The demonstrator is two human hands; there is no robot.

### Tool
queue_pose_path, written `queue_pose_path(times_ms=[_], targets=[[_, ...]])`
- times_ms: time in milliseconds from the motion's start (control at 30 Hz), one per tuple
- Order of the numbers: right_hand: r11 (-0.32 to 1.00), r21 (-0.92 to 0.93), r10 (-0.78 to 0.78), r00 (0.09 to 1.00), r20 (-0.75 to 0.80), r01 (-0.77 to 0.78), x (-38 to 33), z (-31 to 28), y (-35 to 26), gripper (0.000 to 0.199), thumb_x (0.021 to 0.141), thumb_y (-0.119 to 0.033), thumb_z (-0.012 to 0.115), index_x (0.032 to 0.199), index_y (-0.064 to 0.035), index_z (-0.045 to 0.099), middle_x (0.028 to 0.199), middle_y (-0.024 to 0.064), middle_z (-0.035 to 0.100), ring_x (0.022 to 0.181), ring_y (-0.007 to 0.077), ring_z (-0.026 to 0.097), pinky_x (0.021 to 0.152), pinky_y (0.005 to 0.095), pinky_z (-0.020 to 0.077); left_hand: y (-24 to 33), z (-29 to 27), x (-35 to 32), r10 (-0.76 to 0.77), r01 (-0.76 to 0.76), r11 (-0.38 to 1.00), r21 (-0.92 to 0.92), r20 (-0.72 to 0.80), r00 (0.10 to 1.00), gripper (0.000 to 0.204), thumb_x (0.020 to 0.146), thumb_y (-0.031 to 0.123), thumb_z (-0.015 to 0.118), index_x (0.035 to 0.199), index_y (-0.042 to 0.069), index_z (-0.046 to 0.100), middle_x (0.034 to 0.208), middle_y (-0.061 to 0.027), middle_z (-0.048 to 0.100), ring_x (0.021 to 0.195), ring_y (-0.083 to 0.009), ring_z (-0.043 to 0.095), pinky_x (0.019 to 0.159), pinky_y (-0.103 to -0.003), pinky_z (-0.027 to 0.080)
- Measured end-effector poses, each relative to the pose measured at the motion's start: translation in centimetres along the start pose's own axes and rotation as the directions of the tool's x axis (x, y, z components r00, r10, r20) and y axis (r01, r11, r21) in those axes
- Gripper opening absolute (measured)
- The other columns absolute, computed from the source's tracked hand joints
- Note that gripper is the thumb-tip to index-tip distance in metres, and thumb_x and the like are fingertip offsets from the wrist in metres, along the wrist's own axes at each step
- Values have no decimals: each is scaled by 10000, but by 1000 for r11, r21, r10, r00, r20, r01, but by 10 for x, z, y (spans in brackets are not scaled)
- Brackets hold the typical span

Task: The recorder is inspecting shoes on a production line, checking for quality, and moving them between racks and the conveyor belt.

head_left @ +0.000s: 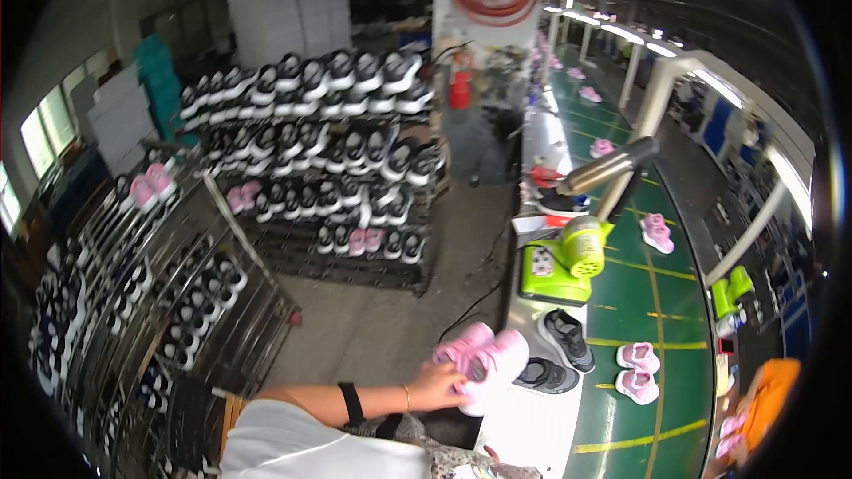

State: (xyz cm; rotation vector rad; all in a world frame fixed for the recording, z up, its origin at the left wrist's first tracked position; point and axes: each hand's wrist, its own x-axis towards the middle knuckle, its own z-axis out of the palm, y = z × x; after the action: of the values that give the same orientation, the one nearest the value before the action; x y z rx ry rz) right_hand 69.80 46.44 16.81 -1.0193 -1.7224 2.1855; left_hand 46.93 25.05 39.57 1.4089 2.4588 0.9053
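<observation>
My left hand [437, 385] reaches to the right across my body and grips a pair of pink and white shoes [484, 358] at the edge of a white work surface [524, 426]. My forearm carries a black wristband and a thin bracelet. Just right of the pink pair lie two dark grey shoes [566, 337], one of them low by my hand [546, 376]. My right hand is out of sight.
A green conveyor belt [661, 302] carries several pink shoes [639, 371]. A lime green machine [568, 257] with a metal tube [612, 165] stands beside it. Racks of black and white shoes [311, 151] and a metal cart [151, 293] fill the left. A person in orange [769, 397] is at the right.
</observation>
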Motion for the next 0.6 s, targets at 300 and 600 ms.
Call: queue_pose_path(times_ms=[300, 600], targets=[[961, -200, 222, 962, 157, -189, -13, 69, 2, 526, 862, -188, 562, 1278, -46, 274, 816, 142, 625, 727, 171, 610, 670, 318, 492, -213, -32, -65, -771, 762, 636, 119, 68, 633, 633, 589, 554, 637, 1100, 185, 578, 1045, -119, 595, 1013, -290, 540, 836, -497, 370], [953, -300, 144, 939, 312, -46, 98, 198, 54, 389, 849, -155, 548, 1181, -25, 390, 797, 127, 629, 702, 196, 616, 636, 312, 489, -465, -95, -74, -918, 892, 395, 221, 69, 390, 584, 604, 516, 652, 1091, 201, 583, 1090, -84, 567, 1074, -267, 496, 908, -518, 325]])
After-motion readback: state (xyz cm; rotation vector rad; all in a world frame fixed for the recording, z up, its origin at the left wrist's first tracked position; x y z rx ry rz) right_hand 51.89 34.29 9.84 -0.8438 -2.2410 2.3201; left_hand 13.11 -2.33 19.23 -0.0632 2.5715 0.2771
